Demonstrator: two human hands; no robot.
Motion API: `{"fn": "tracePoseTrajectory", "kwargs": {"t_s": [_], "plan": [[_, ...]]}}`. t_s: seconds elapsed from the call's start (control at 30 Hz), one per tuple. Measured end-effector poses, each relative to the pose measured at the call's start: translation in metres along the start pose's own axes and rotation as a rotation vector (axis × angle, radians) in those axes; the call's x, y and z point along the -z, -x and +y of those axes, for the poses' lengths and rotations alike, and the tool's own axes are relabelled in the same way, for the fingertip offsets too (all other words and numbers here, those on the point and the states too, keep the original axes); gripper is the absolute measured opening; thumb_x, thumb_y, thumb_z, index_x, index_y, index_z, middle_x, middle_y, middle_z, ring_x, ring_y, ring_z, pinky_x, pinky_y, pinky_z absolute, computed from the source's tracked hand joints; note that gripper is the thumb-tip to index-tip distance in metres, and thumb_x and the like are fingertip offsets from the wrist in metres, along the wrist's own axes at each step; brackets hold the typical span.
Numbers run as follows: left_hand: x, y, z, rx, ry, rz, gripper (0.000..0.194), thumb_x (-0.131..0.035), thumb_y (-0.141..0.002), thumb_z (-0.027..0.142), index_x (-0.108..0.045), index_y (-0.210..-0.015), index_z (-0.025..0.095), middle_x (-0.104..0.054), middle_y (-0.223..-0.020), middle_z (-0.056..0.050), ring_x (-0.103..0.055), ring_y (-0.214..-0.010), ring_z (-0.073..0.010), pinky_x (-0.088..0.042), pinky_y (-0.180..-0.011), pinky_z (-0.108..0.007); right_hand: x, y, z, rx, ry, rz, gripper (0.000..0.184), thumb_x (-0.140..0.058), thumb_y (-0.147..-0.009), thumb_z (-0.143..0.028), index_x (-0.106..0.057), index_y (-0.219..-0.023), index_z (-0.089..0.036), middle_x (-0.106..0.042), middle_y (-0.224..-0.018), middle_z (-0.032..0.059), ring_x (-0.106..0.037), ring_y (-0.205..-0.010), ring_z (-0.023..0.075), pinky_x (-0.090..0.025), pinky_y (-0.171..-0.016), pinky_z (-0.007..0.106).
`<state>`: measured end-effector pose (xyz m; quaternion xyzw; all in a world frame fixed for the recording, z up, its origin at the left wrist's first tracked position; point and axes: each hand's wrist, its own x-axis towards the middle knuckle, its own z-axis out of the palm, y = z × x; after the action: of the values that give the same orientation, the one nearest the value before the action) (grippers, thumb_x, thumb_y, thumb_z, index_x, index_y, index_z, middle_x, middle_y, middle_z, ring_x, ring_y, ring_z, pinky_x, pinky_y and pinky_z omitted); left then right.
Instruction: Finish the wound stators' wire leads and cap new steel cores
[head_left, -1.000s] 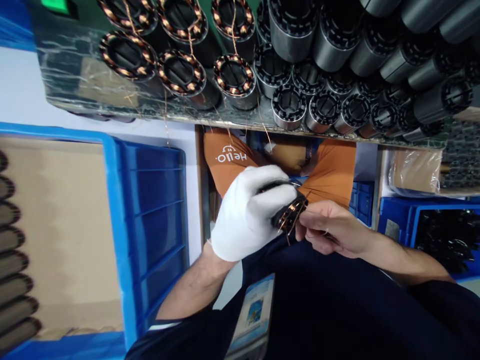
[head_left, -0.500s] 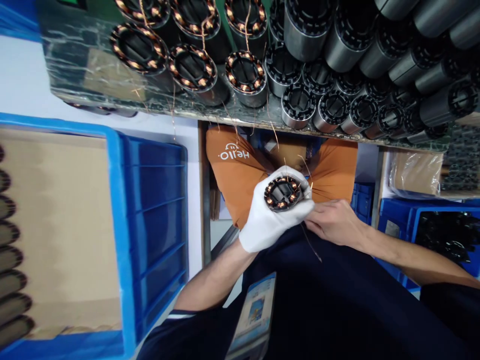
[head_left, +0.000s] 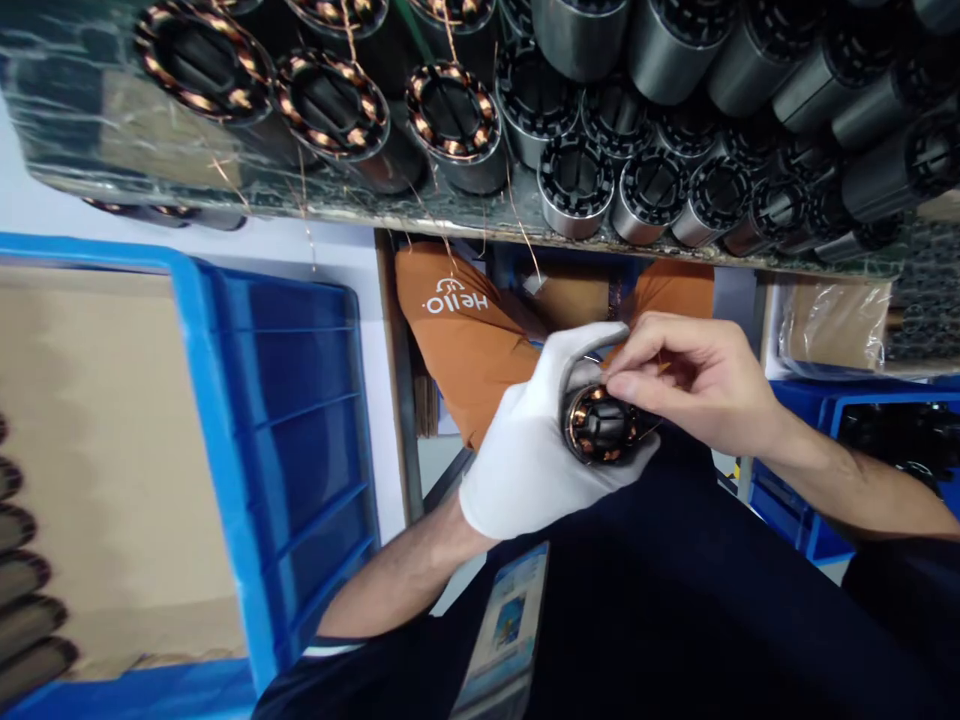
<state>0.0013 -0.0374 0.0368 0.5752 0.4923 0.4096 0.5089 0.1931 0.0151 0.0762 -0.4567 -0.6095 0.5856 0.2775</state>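
Wound stator [head_left: 604, 426] near-side of bench [head_left: 64, 130], off its edge. L hand [head_left: 532, 450] grip clamped round its body; R hand [head_left: 697, 385] fingertips together at coil rim [head_left: 576, 425], can't tell what's pinched. Imo: L firm, R light, don't nick Cu.

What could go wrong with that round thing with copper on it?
The round thing is up in the gloved left hand, off the bench, so it might slip and fall. The right hand is bare and right by the copper windings, so a wire end might poke it. Loose wires hang over the bench edge and could snag on something.
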Motion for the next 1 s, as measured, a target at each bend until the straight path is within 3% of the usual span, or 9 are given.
{"fn": "tracePoseTrajectory", "kwargs": {"t_s": [0.13, 0.27, 0.33, 0.47, 0.57, 0.7, 0.8, 0.9, 1.0], "plan": [[-0.011, 0.007, -0.003, 0.03, -0.022, 0.127, 0.066, -0.1, -0.077, 0.039, -0.061, -0.13, 0.03, -0.081, -0.109, 0.001, -0.083, -0.084, -0.0209, -0.066, -0.072, -0.032, -0.003, 0.007, 0.001, 0.091, 0.179, 0.125, 0.018, -0.081, -0.105, -0.03, -0.081, -0.09, -0.022, -0.074, -0.085, 0.0026, -0.062, -0.068, 0.014, -0.05, -0.058, 0.028], [-0.014, 0.01, -0.012, -0.237, 0.015, 0.249, 0.052, -0.098, -0.073, 0.035, -0.068, -0.115, 0.03, -0.079, -0.097, 0.002, -0.079, -0.078, -0.0215, -0.065, -0.073, -0.037, -0.001, 0.009, 0.003, -0.049, 0.025, 0.097, 0.021, -0.082, -0.106, -0.038, -0.076, -0.093, -0.022, -0.071, -0.082, -0.0011, -0.06, -0.058, 0.0103, -0.05, -0.05, 0.024], [-0.009, 0.008, -0.013, -0.275, 0.08, 0.249, 0.048, -0.093, -0.072, 0.024, -0.069, -0.114, 0.03, -0.078, -0.096, 0.001, -0.078, -0.078, -0.0213, -0.064, -0.073, -0.038, 0.007, 0.01, 0.004, -0.053, -0.005, 0.119, 0.022, -0.079, -0.11, -0.041, -0.075, -0.096, -0.023, -0.067, -0.08, -0.0033, -0.058, -0.052, 0.0092, -0.049, -0.047, 0.024], [0.008, 0.001, -0.004, -0.155, 0.066, 0.176, 0.042, -0.084, -0.07, 0.017, -0.068, -0.107, 0.026, -0.075, -0.096, 0.0, -0.074, -0.079, -0.0195, -0.061, -0.072, -0.035, 0.027, 0.018, -0.002, 0.251, 0.289, 0.293, 0.014, -0.084, -0.107, -0.037, -0.079, -0.098, -0.029, -0.077, -0.098, 0.0035, -0.07, -0.071, 0.0163, -0.059, -0.06, 0.033], [0.014, -0.002, 0.007, -0.101, -0.029, 0.077, 0.034, -0.087, -0.074, 0.023, -0.067, -0.101, 0.026, -0.077, -0.093, 0.0, -0.073, -0.077, -0.0198, -0.06, -0.071, -0.035, 0.032, 0.024, -0.007, 0.328, 0.514, 0.073, 0.01, -0.092, -0.1, -0.041, -0.086, -0.099, -0.034, -0.083, -0.098, 0.002, -0.075, -0.081, 0.0208, -0.063, -0.073, 0.037], [0.014, -0.002, 0.008, -0.069, -0.138, 0.019, 0.029, -0.089, -0.081, 0.027, -0.069, -0.103, 0.026, -0.081, -0.091, 0.001, -0.077, -0.075, -0.0202, -0.062, -0.072, -0.034, 0.035, 0.022, 0.001, 0.428, 0.664, -0.131, 0.016, -0.075, -0.114, -0.04, -0.087, -0.111, -0.031, -0.081, -0.081, -0.0037, -0.069, -0.063, 0.0132, -0.055, -0.061, 0.031], [0.012, -0.001, -0.006, -0.154, -0.36, 0.026, 0.03, -0.086, -0.079, 0.025, -0.071, -0.105, 0.026, -0.082, -0.098, -0.001, -0.078, -0.079, -0.0216, -0.06, -0.073, -0.034, 0.04, 0.017, 0.012, 0.414, 0.763, -0.167, 0.02, -0.066, -0.118, -0.028, -0.086, -0.112, -0.03, -0.088, -0.107, -0.0017, -0.08, -0.082, 0.0149, -0.064, -0.07, 0.028], [0.008, 0.002, -0.02, -0.247, -0.666, 0.074, 0.03, -0.084, -0.077, 0.025, -0.074, -0.106, 0.026, -0.082, -0.106, -0.004, -0.075, -0.075, -0.0219, -0.05, -0.063, -0.035, 0.035, 0.015, 0.016, 0.305, 0.772, -0.187, 0.039, -0.061, -0.113, -0.014, -0.073, -0.149, -0.024, -0.073, -0.158, 0.01, -0.078, -0.132, 0.0271, -0.071, -0.106, 0.041], [0.003, 0.005, -0.022, -0.289, -0.769, 0.046, 0.03, -0.085, -0.077, 0.029, -0.076, -0.105, 0.026, -0.079, -0.107, -0.006, -0.07, -0.066, -0.02, -0.041, -0.057, -0.036, 0.022, 0.013, 0.014, 0.197, 0.699, -0.332, 0.057, -0.054, -0.107, -0.009, -0.056, -0.163, -0.014, -0.075, -0.146, 0.0169, -0.078, -0.122, 0.0286, -0.069, -0.099, 0.043]]}}
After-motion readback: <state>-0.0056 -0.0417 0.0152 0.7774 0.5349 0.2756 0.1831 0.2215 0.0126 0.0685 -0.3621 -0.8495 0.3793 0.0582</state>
